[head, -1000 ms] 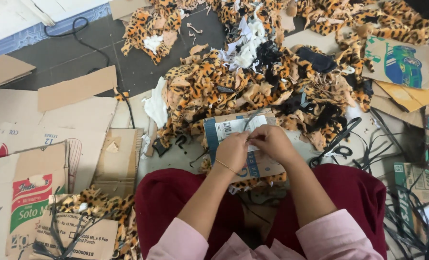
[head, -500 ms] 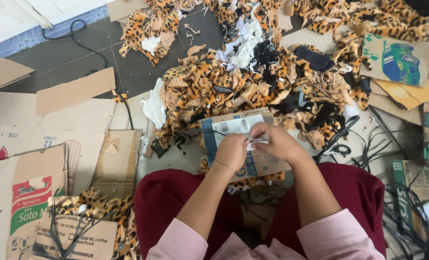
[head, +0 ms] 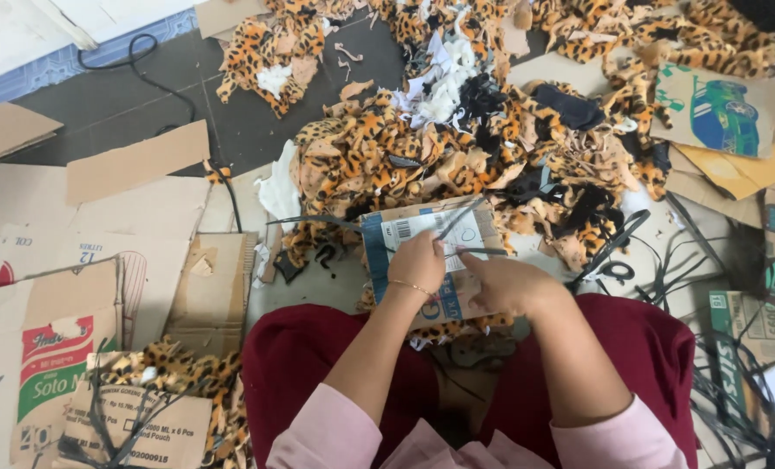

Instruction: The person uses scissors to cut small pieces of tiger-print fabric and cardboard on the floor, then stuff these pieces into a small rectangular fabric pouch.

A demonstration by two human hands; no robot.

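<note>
Both your hands work over the cardboard piece in your lap. Your left hand and right hand each pinch a thin dark strip, seemingly keeping it taut. Leopard scraps lie just beyond.

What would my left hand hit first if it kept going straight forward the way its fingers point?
Probably the thin black strip it pinches, then the flat cardboard piece with a white label. Beyond the left hand lies the pile of leopard-print fabric scraps. Height above the cardboard is unclear.

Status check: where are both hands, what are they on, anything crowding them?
Left hand and right hand pinch thin dark strips over a cardboard piece. Leopard-print fabric scraps heaped just beyond; scissors lie right.
</note>
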